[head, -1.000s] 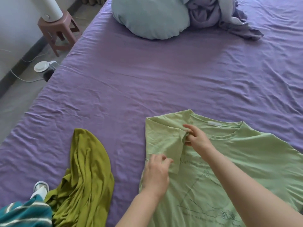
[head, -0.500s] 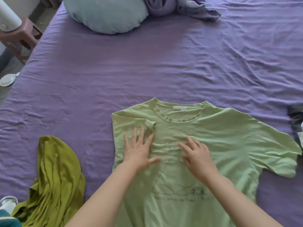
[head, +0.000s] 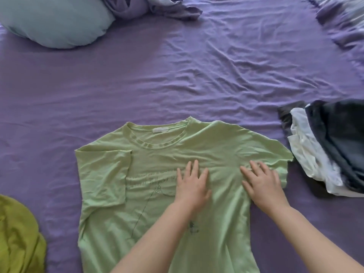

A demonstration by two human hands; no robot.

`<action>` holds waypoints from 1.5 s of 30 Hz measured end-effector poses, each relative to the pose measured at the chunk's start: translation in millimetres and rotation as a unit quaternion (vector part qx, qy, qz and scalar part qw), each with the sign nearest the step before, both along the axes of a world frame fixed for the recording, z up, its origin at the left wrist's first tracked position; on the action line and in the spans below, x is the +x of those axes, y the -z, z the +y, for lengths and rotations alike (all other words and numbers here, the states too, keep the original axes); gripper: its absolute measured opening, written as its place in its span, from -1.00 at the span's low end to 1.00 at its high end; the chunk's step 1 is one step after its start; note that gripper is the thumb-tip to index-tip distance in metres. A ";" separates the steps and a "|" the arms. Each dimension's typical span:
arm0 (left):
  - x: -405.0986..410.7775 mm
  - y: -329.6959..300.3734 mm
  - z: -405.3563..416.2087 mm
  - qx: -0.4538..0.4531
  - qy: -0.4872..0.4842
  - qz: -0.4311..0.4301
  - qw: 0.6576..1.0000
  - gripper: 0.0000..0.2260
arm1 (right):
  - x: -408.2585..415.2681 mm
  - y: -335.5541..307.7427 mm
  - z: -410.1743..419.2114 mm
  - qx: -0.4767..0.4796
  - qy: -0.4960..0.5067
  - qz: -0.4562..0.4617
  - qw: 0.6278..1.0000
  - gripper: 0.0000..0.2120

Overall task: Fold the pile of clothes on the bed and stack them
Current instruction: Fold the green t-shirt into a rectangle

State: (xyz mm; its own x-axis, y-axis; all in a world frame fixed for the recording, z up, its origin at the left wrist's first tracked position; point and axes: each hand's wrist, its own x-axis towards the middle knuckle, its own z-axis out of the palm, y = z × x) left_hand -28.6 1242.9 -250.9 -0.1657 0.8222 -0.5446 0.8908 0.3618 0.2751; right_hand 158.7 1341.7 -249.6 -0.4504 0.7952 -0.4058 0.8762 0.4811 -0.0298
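Both hands slid rightward — left hand [head: 192,187], right hand [head: 263,186], flat on green T-shirt [head: 212,146]

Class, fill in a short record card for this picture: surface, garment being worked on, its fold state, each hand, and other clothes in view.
surface: purple bed sheet
garment: light green T-shirt, front up
fold state: left sleeve folded inward
left hand: flat on the shirt
right hand: flat on the shirt near its right edge
other clothes: olive garment at left; dark and white pile at right
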 end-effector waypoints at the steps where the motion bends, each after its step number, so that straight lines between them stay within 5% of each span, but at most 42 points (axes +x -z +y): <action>1: 6.3 -0.6 6.0 -0.001 0.008 -0.002 1.000 -0.41 | 7.5 -0.5 3.9 -0.001 0.012 -0.005 1.000 -0.55; 4: 24.9 -2.0 24.9 0.001 0.038 -0.004 0.999 -0.47 | 25.1 -1.9 18.0 -0.005 0.047 -0.004 0.999 -0.56; 8: 50.4 1.3 55.9 0.014 0.089 0.010 0.996 -0.46 | 38.3 -4.7 29.2 0.015 0.156 0.114 0.981 -0.57; 14: 79.1 11.4 85.8 0.015 0.092 0.028 0.995 -0.41 | 33.9 -1.8 23.5 -0.064 0.365 0.318 0.873 -0.18; 17: 77.9 11.8 87.4 0.022 0.071 0.019 0.997 -0.42 | 26.3 -0.6 25.7 -0.099 0.345 0.368 0.858 -0.18; 20: 68.4 -0.2 93.1 0.105 -0.073 -0.108 0.986 -0.58 | 15.1 -7.3 26.8 -0.105 0.294 0.388 0.867 -0.23; 22: 57.7 -12.9 97.9 0.129 -0.276 -0.286 0.909 -0.73 | 4.3 -15.5 27.4 -0.112 0.251 0.395 0.877 -0.23; 25: 37.7 -32.3 101.2 0.056 -0.487 -0.515 0.703 -0.72 | -18.4 -28.9 24.7 -0.144 0.153 0.373 0.904 -0.15; 26: 28.3 -34.7 99.4 0.037 -0.516 -0.546 0.659 -0.63 | -26.3 -31.6 21.9 -0.162 0.100 0.352 0.917 -0.13; 28: 7.7 -33.5 93.4 0.007 -0.538 -0.558 0.632 -0.51 | -38.5 -31.7 12.2 -0.204 -0.004 0.314 0.927 -0.13; 34: -4.1 -17.7 82.4 0.034 -0.508 -0.443 0.738 -0.51 | -25.7 -10.2 -14.3 -0.103 -0.055 0.195 0.974 -0.36; 37: 2.1 -7.3 87.7 0.051 -0.376 -0.307 0.873 -0.26 | -15.3 -0.6 -18.8 -0.094 -0.051 0.163 0.981 -0.41; 39: 4.8 -7.9 87.1 0.083 -0.293 -0.215 0.928 -0.26 | -12.3 2.0 -19.6 -0.106 -0.062 0.159 0.980 -0.43; 42: 10.3 -8.9 75.4 0.164 -0.327 -0.158 0.917 -0.34 | -11.5 2.4 -18.8 -0.107 -0.074 0.155 0.979 -0.44; 45: 11.9 -10.8 65.5 0.174 -0.306 -0.009 0.936 -0.44 | -12.1 3.4 -19.4 -0.106 -0.094 0.138 0.980 -0.44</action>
